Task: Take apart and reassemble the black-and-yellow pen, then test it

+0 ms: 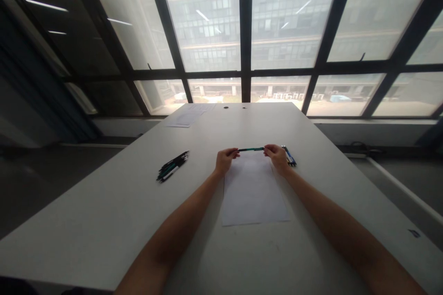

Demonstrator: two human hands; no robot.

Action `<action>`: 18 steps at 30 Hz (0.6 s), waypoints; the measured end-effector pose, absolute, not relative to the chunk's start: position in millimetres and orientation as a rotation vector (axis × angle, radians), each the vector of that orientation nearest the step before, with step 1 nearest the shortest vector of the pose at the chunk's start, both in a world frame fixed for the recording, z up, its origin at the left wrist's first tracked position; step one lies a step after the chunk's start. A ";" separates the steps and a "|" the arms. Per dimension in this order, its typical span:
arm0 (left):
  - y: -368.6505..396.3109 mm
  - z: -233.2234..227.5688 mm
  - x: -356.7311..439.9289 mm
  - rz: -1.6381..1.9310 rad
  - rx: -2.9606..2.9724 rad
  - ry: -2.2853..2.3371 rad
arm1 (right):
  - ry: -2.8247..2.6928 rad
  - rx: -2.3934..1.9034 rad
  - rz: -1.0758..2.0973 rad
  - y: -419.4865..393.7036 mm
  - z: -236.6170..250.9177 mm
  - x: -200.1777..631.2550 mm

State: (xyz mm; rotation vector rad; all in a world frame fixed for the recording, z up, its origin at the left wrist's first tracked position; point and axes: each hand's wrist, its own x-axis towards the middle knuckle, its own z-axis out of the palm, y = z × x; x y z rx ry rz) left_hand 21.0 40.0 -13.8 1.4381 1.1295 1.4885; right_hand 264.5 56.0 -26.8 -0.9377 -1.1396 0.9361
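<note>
A dark pen with a green part point(252, 149) lies level between my two hands, above the far edge of a white sheet of paper point(255, 198). My left hand point(225, 160) pinches its left end with the fingertips. At the other end, the fingers of my right hand point(276, 156) are closed on it. Just right of my right hand lie a few blue and dark pens point(290, 156), partly hidden by it. A pile of dark and green pens point(172, 167), one with a white barrel, rests on the table to the left.
The white table point(104, 221) stretches toward large windows point(211, 23). Papers point(188, 116) lie at its far left. A small dark round thing point(226, 108) sits near the far edge. A small dark mark or tag point(414, 233) shows at right.
</note>
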 end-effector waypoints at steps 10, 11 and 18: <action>37.7 -13.1 19.7 1.559 1.547 1.227 | -1.216 -0.965 0.848 52.8 -30.3 265.9; 37.3 -12.7 19.4 1.565 1.545 1.236 | -1.219 -0.970 0.845 52.2 -30.1 265.8; 34.5 -8.5 19.9 1.577 1.512 1.250 | -1.242 -0.963 0.837 51.5 -31.3 265.2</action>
